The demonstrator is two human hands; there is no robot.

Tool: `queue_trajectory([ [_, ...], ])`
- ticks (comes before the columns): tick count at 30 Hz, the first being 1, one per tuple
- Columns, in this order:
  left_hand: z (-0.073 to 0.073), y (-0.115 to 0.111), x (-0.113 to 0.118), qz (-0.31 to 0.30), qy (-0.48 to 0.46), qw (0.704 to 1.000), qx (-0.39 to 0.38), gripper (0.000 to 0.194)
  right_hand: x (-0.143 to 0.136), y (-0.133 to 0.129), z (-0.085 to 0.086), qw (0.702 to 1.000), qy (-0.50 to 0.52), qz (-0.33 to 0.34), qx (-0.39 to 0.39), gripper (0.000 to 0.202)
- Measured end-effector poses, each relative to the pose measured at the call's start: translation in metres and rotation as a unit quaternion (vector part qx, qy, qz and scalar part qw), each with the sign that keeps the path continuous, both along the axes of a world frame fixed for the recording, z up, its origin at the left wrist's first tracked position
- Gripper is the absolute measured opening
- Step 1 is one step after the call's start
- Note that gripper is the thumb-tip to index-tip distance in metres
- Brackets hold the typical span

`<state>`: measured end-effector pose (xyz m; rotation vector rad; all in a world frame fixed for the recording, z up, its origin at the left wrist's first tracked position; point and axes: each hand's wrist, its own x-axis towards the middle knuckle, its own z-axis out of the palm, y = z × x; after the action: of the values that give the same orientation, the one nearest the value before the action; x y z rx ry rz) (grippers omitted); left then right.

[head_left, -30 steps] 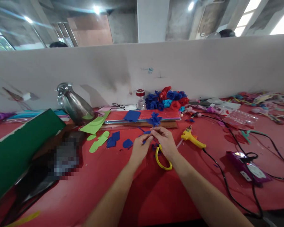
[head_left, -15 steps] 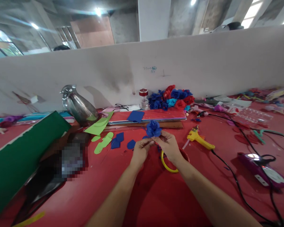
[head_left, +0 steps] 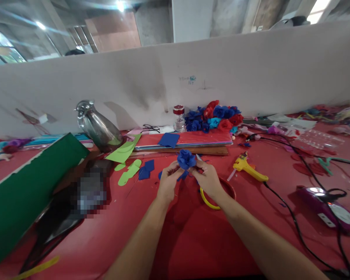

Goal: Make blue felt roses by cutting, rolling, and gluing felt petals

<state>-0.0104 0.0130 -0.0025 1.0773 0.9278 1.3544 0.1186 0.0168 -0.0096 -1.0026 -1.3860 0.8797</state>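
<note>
A blue flower (head_left: 186, 159) with ruffled petals is held upright between my two hands, above the red table (head_left: 192, 249). My left hand (head_left: 168, 182) pinches its lower left side. On the right, my right hand (head_left: 206, 177) has its fingers closed at the flower's lower right edge. Beneath my right hand lies a yellow and red ring (head_left: 209, 202). Small blue pieces (head_left: 146, 170) and light green pieces (head_left: 130, 172) lie to the left of my hands. The flower's underside is hidden by my fingers.
A yellow glue gun (head_left: 251, 170) with a black cord lies at right, near a purple power strip (head_left: 328, 208). Behind are stacked sheets (head_left: 204, 139), a jar (head_left: 179, 118), piled flowers (head_left: 214, 123) and a metal jug (head_left: 100, 128). A green board (head_left: 35, 194) stands left.
My left hand has moved slightly left and now grips the flower's side. The flower has shifted a little left and lower, with my fingers higher around it. The view has tilted slightly.
</note>
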Motion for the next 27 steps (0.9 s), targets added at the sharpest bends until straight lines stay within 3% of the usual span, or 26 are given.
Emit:
queue_trajectory([
  [4, 0.0, 0.0, 0.001, -0.004, -0.033, 0.999, -0.025, 0.021, 0.0, 0.001, -0.003, 0.999, -0.034, 0.018, -0.006, 0.014],
  [9, -0.002, 0.002, -0.001, 0.002, 0.013, 1.0, -0.001, 0.025, 0.001, 0.004, -0.004, 0.999, -0.023, 0.045, -0.009, 0.012],
  [12, -0.005, 0.006, -0.007, 0.02, 0.074, 0.996, 0.051, 0.021, 0.005, 0.006, -0.001, 0.995, 0.049, 0.046, -0.074, 0.009],
  [17, -0.008, 0.011, -0.015, 0.054, 0.178, 0.977, 0.106, 0.023, 0.012, 0.005, 0.012, 0.958, 0.206, 0.072, -0.188, 0.017],
  [23, -0.015, 0.014, -0.018, 0.066, 0.199, 0.968, 0.134, 0.02, 0.009, -0.002, 0.022, 0.948, 0.229, 0.101, -0.196, 0.025],
  [27, -0.018, 0.015, -0.02, 0.066, 0.209, 0.964, 0.149, 0.017, 0.011, -0.001, 0.022, 0.959, 0.216, 0.079, -0.168, 0.021],
])
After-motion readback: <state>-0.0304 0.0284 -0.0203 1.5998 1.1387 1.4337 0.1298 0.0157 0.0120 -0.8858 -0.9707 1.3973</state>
